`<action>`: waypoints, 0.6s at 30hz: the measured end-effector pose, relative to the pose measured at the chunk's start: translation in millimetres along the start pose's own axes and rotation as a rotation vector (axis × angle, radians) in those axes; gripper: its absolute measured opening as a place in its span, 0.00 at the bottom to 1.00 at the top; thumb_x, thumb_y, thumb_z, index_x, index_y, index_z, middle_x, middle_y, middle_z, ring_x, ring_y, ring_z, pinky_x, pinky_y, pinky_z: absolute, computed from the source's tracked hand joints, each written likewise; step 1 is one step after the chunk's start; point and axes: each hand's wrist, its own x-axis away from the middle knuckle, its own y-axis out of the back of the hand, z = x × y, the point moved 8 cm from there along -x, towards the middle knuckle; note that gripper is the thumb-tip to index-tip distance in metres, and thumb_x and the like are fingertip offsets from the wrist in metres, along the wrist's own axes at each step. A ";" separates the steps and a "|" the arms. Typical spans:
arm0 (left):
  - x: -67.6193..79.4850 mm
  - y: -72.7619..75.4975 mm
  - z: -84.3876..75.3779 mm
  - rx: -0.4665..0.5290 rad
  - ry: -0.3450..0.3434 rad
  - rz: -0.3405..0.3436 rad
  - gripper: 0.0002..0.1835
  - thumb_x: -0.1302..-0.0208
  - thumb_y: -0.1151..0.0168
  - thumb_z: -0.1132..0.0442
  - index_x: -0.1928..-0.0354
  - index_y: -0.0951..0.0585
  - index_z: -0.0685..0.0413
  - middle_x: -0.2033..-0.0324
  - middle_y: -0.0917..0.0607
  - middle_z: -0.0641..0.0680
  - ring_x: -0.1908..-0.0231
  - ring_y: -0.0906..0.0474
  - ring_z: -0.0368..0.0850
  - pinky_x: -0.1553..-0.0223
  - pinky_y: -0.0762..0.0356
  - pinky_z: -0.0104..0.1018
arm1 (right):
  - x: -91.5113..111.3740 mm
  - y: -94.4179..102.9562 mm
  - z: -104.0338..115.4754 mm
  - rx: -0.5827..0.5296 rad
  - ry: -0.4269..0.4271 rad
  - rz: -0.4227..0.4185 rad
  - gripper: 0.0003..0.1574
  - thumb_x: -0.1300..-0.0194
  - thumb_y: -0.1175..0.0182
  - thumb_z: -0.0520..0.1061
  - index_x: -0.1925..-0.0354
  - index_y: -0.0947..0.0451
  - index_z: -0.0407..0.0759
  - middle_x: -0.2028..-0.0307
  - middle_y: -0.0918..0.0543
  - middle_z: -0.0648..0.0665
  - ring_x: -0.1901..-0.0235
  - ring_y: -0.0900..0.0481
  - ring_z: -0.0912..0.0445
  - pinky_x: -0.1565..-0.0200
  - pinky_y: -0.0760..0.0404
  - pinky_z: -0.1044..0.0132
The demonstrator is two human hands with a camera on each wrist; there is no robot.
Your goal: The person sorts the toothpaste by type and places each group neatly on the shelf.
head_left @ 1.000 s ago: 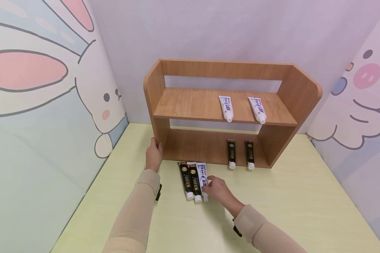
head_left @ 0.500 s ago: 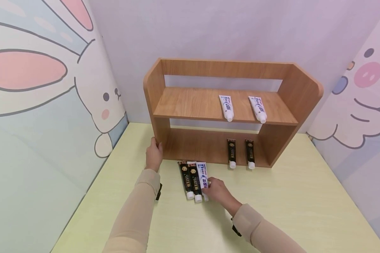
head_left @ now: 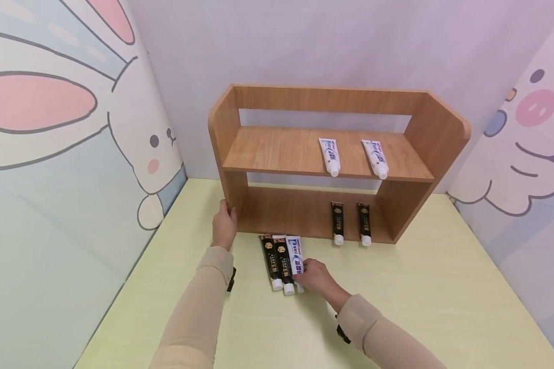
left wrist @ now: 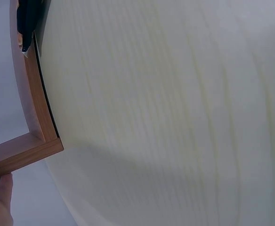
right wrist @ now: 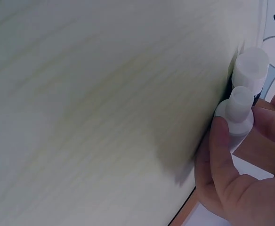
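Observation:
In the head view, my left hand grips the front edge of the left side panel of a two-tier wooden shelf. Only part of that hand shows in the left wrist view, at the panel's edge. My right hand pinches a white toothpaste tube near its capped end, thumb on one side and fingers on the other, as the right wrist view shows. Beside it on the table lie two black toothpaste tubes with white caps. Another white tube end peeks out behind the nearer black one.
Two white toothpaste tubes lie on the shelf's upper board, right of its middle. Below them, two black tubes lie on the lower board. Walls with cartoon animals flank the pale yellow table.
My right hand has shifted very slightly leftward at the white toothpaste tube. The left hand and the other tubes stay where they were.

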 end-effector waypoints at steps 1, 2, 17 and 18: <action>0.2 0.0 -0.3 0.004 0.001 0.002 0.14 0.24 0.51 0.62 0.43 0.34 0.61 0.49 0.21 0.67 0.54 0.20 0.60 0.54 0.22 0.55 | 0.6 0.2 0.3 -0.006 -0.006 0.003 0.30 0.44 0.30 0.42 0.48 0.26 0.26 0.64 0.20 0.41 0.66 0.25 0.51 0.66 0.21 0.59; 0.4 -0.1 -0.5 0.009 0.003 0.005 0.14 0.24 0.51 0.62 0.42 0.34 0.61 0.49 0.21 0.67 0.54 0.20 0.60 0.54 0.22 0.55 | 1.1 -0.1 0.4 -0.013 -0.016 0.007 0.31 0.44 0.30 0.42 0.47 0.26 0.27 0.64 0.20 0.41 0.66 0.25 0.51 0.65 0.21 0.59; 1.2 0.2 -0.5 0.018 0.022 0.016 0.15 0.24 0.51 0.62 0.41 0.35 0.60 0.47 0.22 0.67 0.53 0.20 0.61 0.52 0.23 0.56 | 0.2 1.1 -1.8 -0.092 -0.031 0.004 0.30 0.45 0.30 0.40 0.48 0.26 0.26 0.64 0.20 0.41 0.67 0.25 0.52 0.68 0.22 0.61; 1.3 0.0 -0.5 0.019 0.024 0.018 0.15 0.24 0.51 0.62 0.41 0.35 0.59 0.47 0.22 0.67 0.53 0.20 0.60 0.52 0.23 0.56 | 0.4 1.3 -2.2 -0.099 -0.032 0.004 0.30 0.46 0.30 0.40 0.48 0.26 0.26 0.65 0.20 0.41 0.67 0.24 0.52 0.69 0.22 0.62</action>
